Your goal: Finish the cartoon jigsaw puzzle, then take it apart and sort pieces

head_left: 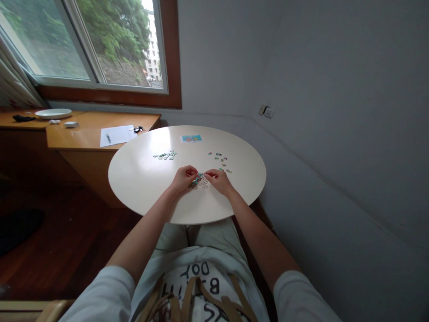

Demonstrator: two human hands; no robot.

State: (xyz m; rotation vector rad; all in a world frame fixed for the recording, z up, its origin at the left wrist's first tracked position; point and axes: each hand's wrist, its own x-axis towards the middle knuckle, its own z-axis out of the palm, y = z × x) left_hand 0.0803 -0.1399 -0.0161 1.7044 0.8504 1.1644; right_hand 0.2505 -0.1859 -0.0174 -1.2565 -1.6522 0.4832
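A pile of small jigsaw puzzle pieces (201,181) lies near the front of the round white table (144,188), some showing colours and others pale. My left hand (185,175) is at the pile's left edge, its fingers closed in a pinch. From the right, my right hand (218,179) meets the pile with thumb and forefinger pinched together. Whatever sits in either pinch is too small to make out. Farther left rests a loose group of greenish pieces (166,155). Several scattered pieces (218,154) lie beyond my right hand.
A small picture card (191,138) lies at the table's far side. On the wooden desk (80,134) to the left are a paper sheet (115,135) with a pen, keys (137,129), a white box (71,124) and a white plate (53,113). A wall (335,134) borders the right.
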